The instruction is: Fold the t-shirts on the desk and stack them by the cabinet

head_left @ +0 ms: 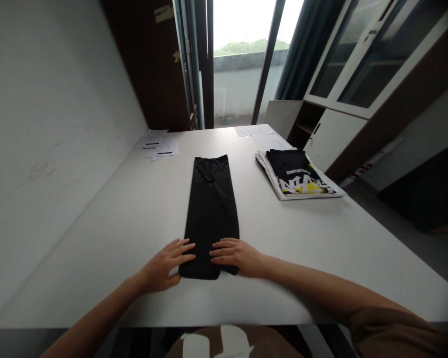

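A pair of black pants (212,209), folded lengthwise into a long strip, lies on the white table (127,223) in front of me. At its far end a small pointed flap is folded over on top. My left hand (166,266) rests on the near left edge, fingers spread over the cloth and thumb by the near corner. Across from it, my right hand (239,256) lies with outstretched fingers on the near right edge; its thumb is hidden. The near hem is slightly uneven, with a notch towards the right.
Folded shirts (296,174), black with white and yellow print on top, are stacked at the table's right edge. Printed papers (162,146) lie at the far left, and more sheets (259,133) at the far right. A wall (59,124) borders the table's left side.
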The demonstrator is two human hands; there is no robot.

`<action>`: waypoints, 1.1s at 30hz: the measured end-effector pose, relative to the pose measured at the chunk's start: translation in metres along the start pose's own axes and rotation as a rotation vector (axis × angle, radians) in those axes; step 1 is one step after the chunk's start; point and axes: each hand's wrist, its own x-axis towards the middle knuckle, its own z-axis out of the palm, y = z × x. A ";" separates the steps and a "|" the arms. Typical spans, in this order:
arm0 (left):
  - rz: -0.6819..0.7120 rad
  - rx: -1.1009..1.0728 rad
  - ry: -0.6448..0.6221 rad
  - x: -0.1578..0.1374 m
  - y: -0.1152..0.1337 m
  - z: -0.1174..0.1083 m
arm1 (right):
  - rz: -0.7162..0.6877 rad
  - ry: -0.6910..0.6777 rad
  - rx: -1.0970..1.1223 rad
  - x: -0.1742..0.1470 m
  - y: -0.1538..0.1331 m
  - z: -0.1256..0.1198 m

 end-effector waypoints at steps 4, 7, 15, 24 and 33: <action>-0.015 0.004 0.036 0.003 -0.003 0.006 | 0.239 0.251 0.271 0.007 -0.011 0.004; -0.029 -0.012 0.070 0.010 -0.003 0.009 | 0.405 0.341 0.411 0.005 -0.018 0.003; -0.097 -0.538 -0.018 0.014 0.055 -0.019 | 0.494 0.108 0.801 -0.020 -0.052 -0.026; -0.427 -1.126 0.149 0.038 0.060 -0.030 | 0.669 0.373 1.286 -0.025 -0.047 -0.063; -0.553 -1.126 0.484 0.184 -0.040 -0.057 | 0.818 0.711 1.219 0.038 0.070 -0.115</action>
